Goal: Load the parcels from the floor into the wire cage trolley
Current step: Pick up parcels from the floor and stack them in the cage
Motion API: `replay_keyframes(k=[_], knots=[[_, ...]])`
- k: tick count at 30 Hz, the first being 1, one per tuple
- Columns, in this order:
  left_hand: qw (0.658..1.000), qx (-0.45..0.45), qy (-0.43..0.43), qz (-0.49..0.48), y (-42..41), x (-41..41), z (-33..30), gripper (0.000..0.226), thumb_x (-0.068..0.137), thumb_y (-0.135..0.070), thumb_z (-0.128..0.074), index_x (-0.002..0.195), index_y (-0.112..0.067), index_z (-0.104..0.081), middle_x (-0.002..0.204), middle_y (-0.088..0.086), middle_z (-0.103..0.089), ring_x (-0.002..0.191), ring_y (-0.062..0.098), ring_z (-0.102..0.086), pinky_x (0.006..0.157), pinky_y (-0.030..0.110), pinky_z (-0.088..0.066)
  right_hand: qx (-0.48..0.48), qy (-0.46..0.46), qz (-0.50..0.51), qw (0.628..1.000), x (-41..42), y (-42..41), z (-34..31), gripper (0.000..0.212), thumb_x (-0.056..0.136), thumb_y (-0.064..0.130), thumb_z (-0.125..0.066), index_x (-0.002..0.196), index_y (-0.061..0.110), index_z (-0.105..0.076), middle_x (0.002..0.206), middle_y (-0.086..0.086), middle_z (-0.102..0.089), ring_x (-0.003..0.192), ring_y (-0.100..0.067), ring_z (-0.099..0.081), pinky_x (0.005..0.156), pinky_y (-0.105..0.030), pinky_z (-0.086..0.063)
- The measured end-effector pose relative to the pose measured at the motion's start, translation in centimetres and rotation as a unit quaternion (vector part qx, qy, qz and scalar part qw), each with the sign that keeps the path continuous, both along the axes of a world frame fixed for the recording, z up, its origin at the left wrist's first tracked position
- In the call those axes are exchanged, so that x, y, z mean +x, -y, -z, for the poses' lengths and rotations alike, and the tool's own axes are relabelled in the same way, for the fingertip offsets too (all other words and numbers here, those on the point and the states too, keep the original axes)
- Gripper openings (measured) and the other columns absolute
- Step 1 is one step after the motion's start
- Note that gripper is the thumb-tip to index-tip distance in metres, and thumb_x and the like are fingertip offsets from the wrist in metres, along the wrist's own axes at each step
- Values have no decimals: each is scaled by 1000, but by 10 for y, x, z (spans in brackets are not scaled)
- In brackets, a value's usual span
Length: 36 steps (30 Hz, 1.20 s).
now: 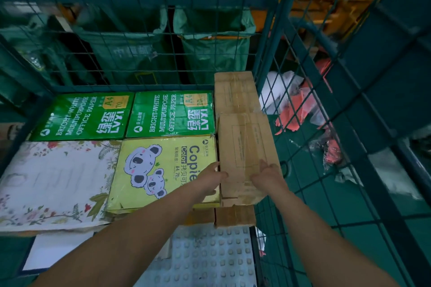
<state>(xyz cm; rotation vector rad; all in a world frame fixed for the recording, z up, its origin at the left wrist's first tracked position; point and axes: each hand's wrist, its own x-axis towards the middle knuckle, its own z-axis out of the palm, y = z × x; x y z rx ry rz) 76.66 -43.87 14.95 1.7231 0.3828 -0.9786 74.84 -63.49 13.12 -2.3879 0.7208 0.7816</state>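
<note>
Two bare hands reach into a green wire cage trolley (268, 30) at the centre of the frame. The left hand (210, 178) lies with fingers extended against the left edge of a brown cardboard box (245, 149) sealed with clear tape, while the right hand (265, 175) rests flat on the box's top, fingers straight and relaxed. This box sits at right of centre, against the trolley's right wire wall, its near end overhanging another brown box (235, 216) below it. A further taped cardboard box (235, 93) lies just beyond it, toward the back of the cage.

To the left, a yellow pack (161, 170) with two cartoon koalas reads "Color Copie…" and "A4 70", touching the held box. Behind it lie two green packs, one left (81, 116) and one right (170, 114), each printed "BRIGHT-WHITE MULTIPURPOSE OFFICE PAPER", "LVYI" and "A4 70". At lower left rests a white parcel with a floral pattern (56, 182). At bottom centre is a white studded sheet (210, 256).

Beyond the rear mesh hang green sacks (217, 42); their white lettering is too blurred to read. Orange and white bags (300, 100) lie on the green floor at right, outside the cage.
</note>
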Motion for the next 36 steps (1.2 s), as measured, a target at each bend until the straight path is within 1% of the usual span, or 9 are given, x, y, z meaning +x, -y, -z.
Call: replay_keyframes(k=[3,6,10,13,17,25,30,34,36], knots=[[999,-11,19,-27,-22,-3,-22,68,101,-30,-62,160,-33,-28,159,6,-38,139,29,-45,109,43,-47,96,56,16,994,0,-28,-33,79,95,46,-56,163,26,-20,159,-7,-35,131,-27,-49,105,-39,-50],[997,-33,44,-56,-53,-17,-51,66,100,-35,-64,157,-33,-32,154,9,-44,133,30,-49,101,41,-50,169,92,42,980,-10,-73,-78,73,99,44,-57,161,21,-26,161,-5,-34,138,-27,-44,108,-38,-46],[989,-66,83,-104,-107,-43,-87,59,100,-37,-63,153,-34,-38,147,2,-50,121,24,-54,94,40,-54,289,90,72,950,-30,-144,-121,50,104,43,-53,148,20,-45,149,-4,-48,116,-23,-53,88,-36,-52],[982,-67,111,-139,-165,-73,-108,61,101,-39,-62,156,-34,-35,151,2,-46,126,25,-53,103,44,-51,344,93,73,931,-54,-207,-138,42,103,43,-54,139,20,-53,138,-7,-57,107,-24,-59,93,-40,-51],[964,-87,135,-211,-254,-136,-124,59,101,-40,-61,155,-32,-37,152,-1,-47,126,25,-54,95,36,-51,379,70,37,922,-100,-301,-154,38,103,43,-55,135,22,-52,129,-7,-60,110,-25,-62,95,-41,-54],[895,-83,168,-404,-445,-301,-129,49,95,-46,-68,139,-35,-51,129,-9,-60,117,20,-61,99,37,-54,418,-3,-124,900,-216,-516,-163,24,103,45,-54,115,26,-62,126,-6,-64,101,-22,-65,95,-39,-54],[827,-81,182,-525,-538,-420,-125,32,98,-36,-66,129,-31,-59,108,-8,-67,90,13,-62,75,28,-48,425,-65,-228,874,-300,-629,-158,42,103,45,-55,136,19,-56,133,-8,-61,111,-24,-62,78,-32,-51],[788,-59,213,-575,-579,-504,-123,53,84,-33,-72,133,-30,-53,116,-15,-59,106,18,-60,77,27,-47,414,-100,-305,852,-364,-692,-157,32,106,42,-51,130,22,-53,126,-7,-59,108,-24,-63,94,-37,-51],[742,-42,200,-638,-594,-550,-115,35,96,-37,-68,128,-32,-56,112,-15,-62,103,16,-61,81,29,-45,399,-124,-350,838,-399,-722,-148,29,104,44,-54,124,22,-57,127,-9,-61,96,-21,-61,91,-37,-52]])
